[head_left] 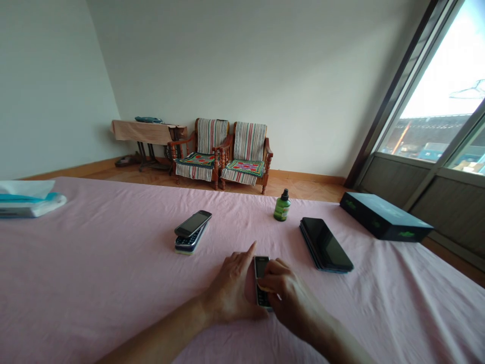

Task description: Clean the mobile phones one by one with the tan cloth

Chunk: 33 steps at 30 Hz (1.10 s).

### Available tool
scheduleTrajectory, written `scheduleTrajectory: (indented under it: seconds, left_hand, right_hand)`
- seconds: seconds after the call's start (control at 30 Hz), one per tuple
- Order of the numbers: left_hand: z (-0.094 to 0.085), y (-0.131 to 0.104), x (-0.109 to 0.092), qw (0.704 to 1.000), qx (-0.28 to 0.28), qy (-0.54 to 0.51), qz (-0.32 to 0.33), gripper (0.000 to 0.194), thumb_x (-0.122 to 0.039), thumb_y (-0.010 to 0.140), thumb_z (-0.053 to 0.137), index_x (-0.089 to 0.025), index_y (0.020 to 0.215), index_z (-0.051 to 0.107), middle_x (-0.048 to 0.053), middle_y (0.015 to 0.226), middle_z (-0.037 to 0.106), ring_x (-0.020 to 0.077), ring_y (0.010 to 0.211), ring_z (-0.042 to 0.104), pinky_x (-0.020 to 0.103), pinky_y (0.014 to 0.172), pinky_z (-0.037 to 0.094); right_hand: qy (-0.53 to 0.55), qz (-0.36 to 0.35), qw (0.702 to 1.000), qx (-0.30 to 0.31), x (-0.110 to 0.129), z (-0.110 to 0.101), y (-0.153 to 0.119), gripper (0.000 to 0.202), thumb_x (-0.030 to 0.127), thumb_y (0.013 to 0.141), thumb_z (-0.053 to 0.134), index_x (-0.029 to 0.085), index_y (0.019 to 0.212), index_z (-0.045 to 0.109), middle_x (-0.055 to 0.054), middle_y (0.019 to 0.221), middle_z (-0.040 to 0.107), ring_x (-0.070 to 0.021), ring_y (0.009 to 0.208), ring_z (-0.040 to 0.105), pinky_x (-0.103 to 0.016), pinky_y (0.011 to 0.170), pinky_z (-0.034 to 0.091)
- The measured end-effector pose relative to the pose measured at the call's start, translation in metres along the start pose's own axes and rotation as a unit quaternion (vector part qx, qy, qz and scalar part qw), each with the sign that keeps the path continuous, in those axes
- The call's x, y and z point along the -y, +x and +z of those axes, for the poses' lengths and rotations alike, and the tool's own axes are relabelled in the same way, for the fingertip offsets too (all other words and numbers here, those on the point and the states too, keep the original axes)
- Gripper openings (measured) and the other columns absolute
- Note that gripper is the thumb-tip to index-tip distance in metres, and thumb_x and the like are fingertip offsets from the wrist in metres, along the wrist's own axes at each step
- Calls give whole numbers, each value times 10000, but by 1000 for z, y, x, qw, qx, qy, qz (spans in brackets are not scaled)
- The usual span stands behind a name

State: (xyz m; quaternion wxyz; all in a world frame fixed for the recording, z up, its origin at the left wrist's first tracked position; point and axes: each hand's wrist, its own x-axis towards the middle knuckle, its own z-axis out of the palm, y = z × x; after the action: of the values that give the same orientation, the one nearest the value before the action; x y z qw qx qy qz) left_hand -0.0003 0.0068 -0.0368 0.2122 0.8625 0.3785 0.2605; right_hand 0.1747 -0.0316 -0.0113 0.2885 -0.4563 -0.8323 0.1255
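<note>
A keypad mobile phone (261, 267) lies face up on the pink cloth in front of me. My left hand (231, 288) is curved round its left side, the thumb at the lower edge and the index finger stretched up by the top corner, steadying it. Over the phone's keys, my right hand (282, 290) is closed in a pinch. A small yellowish thing (264, 288) shows between its fingers; its kind I cannot make out. The right fingers hide part of the screen and keypad.
Left of centre, a touchscreen phone (194, 223) leans on stacked keypad phones (189, 243). Stacked dark tablets (328, 245) lie to the right, near a green bottle (282, 207) and a black box (386, 217). A tissue pack (34, 205) sits far left on the pink cloth (113, 253).
</note>
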Motion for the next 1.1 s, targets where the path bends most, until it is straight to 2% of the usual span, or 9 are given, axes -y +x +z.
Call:
scheduleTrajectory:
  seconds: [0.13,0.33,0.47,0.57,0.73,0.93,1.1]
  left_hand:
    - [2,0,3,1000,-2,1,18,1405,-374,438,887,-247,1484,-42,119,1250,519,348,1122,493,521,989,352]
    - [-2,0,-2,1000,15,-1,-18,1379,-451,433,894,-230,1493,41,149,1309,489,384,1185,451,553,1015,320]
    - [-2,0,-2,1000,9,3,-5,1359,-400,426,891,-217,1492,68,137,1299,503,368,1177,463,529,1026,323]
    - [-2,0,-2,1000,9,-1,-12,1321,-432,451,877,-218,1491,91,138,1310,499,369,1182,460,527,1025,326]
    - [-6,-1,-6,999,23,-11,-34,1226,-523,503,840,-222,1483,166,149,1367,464,387,1239,416,560,1046,289]
    - [-8,1,-9,999,31,15,-31,1154,-481,457,859,-199,1429,305,154,1375,475,386,1251,423,559,1063,282]
    - [-10,2,-10,999,33,7,-30,1033,-561,488,826,-200,1362,409,147,1365,483,383,1245,429,563,1062,280]
  right_hand:
    - [13,-26,1000,2,3,2,1,299,-70,631,464,179,625,630,-20,776,574,-135,772,490,-233,634,335]
    - [-10,26,1000,-3,-5,-7,-1,218,-33,616,482,163,545,548,-9,707,542,-132,720,481,-260,647,322]
    - [0,-1,1000,1,0,-2,0,265,-47,611,468,178,601,609,-14,766,566,-134,754,482,-252,647,316]
    - [2,3,1000,15,-3,-5,1,267,-42,618,472,177,604,624,-18,757,567,-134,751,485,-252,656,320]
    - [-23,34,999,25,-12,-15,-2,242,-31,625,482,170,577,607,-8,691,540,-129,706,482,-269,672,312]
    - [9,-12,1000,26,-3,-7,3,297,-51,625,475,188,637,652,-8,765,576,-129,755,489,-257,675,313]
    - [-24,32,998,47,-9,-21,0,256,-37,629,482,176,583,617,3,698,557,-124,702,488,-272,688,319]
